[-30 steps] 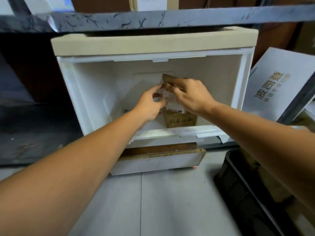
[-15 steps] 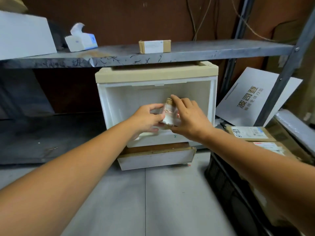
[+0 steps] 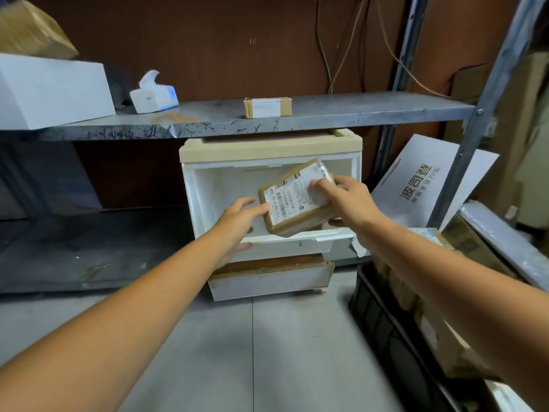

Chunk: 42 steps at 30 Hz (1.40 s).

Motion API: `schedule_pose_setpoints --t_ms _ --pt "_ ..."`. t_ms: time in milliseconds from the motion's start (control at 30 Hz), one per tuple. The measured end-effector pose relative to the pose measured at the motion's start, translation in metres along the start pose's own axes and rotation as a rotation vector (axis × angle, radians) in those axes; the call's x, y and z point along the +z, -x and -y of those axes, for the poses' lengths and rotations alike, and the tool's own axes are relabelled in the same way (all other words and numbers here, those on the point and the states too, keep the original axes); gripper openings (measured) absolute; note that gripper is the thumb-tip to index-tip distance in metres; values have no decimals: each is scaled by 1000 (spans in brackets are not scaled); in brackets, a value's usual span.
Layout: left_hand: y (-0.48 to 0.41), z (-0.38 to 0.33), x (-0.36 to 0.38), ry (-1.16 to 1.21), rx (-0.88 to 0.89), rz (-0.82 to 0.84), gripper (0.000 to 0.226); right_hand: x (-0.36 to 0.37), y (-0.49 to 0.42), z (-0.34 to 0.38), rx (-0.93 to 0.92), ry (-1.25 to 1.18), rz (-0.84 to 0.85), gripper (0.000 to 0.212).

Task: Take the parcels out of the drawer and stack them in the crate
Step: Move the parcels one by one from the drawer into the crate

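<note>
Right hand (image 3: 347, 200) grasps a tilted, labelled cardboard parcel (image 3: 294, 200) just in front of the open white drawer (image 3: 190, 203), while left hand (image 3: 237, 224) is released, straight fingertips touching its corner.

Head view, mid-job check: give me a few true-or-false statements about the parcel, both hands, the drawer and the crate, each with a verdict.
1. The right hand grips the labelled brown parcel. True.
2. The parcel lies flat on the drawer floor. False: it is held up, tilted, in front of the open white drawer.
3. The left hand touches the parcel's left end with its fingertips. True.
4. The crate stands left of the drawer. False: the black crate is on the floor to its right.
5. The shelf above holds no box. False: a small box sits on the shelf.
</note>
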<state>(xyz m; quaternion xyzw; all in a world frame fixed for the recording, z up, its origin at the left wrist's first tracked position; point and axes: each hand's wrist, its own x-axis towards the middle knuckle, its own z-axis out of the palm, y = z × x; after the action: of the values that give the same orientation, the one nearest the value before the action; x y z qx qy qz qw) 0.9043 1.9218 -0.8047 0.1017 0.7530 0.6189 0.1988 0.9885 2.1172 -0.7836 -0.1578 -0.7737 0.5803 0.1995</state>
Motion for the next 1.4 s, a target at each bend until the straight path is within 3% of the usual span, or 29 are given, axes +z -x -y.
schedule_pose_setpoints --t_ms 167,433,533,667,833,967,1233,1400 --pt "11 1 6 232 -74 177 19 -21 10 -8 266 -192 140 44" --pt "11 4 12 247 -62 208 45 -25 20 -13 311 -190 193 40" --pt "10 3 15 208 -84 151 43 -22 22 -20 127 64 85 55" --pt "9 2 16 200 -142 84 34 -29 25 -28 -361 526 89 63" --pt "7 2 10 224 -199 68 39 -31 36 -38 -520 946 228 110" --pt "8 3 2 219 -286 136 50 -28 33 -39 -732 1040 115 102" --pt "5 -1 -13 379 -184 106 52 -13 40 -18 -166 568 67 58" --pt "10 -5 2 383 -126 153 37 -6 35 -23 87 266 172 64"
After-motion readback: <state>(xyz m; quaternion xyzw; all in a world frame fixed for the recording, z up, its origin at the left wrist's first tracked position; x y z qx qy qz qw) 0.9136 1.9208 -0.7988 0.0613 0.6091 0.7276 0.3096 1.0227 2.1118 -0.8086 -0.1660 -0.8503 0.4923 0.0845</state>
